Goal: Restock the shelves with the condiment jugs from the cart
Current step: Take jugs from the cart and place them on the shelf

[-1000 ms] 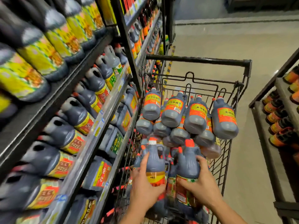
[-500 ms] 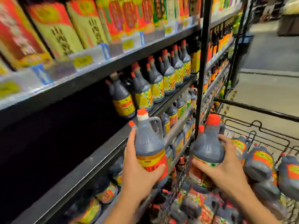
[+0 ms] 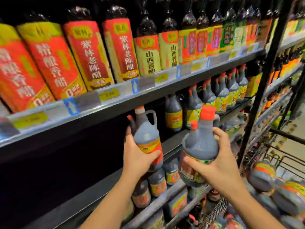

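The left grip point(image 3: 138, 157) was wrapped round the belly of the left jug point(image 3: 146, 136), thumb across its label. It held the jug upright in front of the dark gap on the shelf point(image 3: 172, 142), the cap just under the rail of the upper shelf point(image 3: 115, 103). The right grip point(image 3: 219, 164) clasped the right jug point(image 3: 199, 146) the same way, lower and nearer the cart point(image 3: 280, 156), not yet over the shelf.

Neither jug was held by its handle, so by my judgement a smooth, heavy body could slide through the fingers once an arm stretched inward. The left jug's cap could catch the rail if raised any higher, and its side could knock the nearest of the row point(image 3: 174, 113) standing to its right. Set too near the front lip, it might tip onto the lower jugs point(image 3: 156, 184). With both grips loaded, neither was free to steady a wobble.
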`<action>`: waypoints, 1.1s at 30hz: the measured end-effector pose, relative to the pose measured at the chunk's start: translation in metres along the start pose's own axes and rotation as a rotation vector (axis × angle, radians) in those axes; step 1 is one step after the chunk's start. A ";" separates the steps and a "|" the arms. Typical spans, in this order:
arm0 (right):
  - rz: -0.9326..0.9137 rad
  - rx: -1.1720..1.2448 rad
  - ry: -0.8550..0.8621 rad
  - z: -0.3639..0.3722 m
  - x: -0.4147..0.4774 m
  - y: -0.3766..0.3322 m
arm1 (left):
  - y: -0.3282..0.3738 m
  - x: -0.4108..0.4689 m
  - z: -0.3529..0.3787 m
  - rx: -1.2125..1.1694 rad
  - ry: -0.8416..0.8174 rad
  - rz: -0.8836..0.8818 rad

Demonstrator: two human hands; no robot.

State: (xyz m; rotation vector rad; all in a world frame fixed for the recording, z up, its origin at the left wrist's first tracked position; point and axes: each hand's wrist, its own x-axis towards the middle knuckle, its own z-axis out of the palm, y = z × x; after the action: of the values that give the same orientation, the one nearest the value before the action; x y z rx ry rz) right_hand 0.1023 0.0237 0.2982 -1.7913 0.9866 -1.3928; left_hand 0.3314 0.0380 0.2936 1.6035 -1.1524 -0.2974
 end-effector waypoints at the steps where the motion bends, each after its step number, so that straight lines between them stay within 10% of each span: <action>1: -0.004 -0.002 -0.009 0.005 0.001 0.001 | -0.004 0.007 0.000 0.022 0.022 -0.017; 21: 0.001 -0.075 -0.071 0.069 0.067 0.016 | -0.068 0.120 0.031 0.168 0.229 0.039; 33: 0.034 -0.131 -0.161 0.114 0.090 0.035 | -0.087 0.082 -0.026 0.275 -0.005 -0.147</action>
State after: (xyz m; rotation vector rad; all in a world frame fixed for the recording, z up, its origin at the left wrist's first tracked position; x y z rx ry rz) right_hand 0.2212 -0.0665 0.2865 -1.9393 1.0383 -1.1664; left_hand 0.4357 -0.0158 0.2588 1.9350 -1.1174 -0.2460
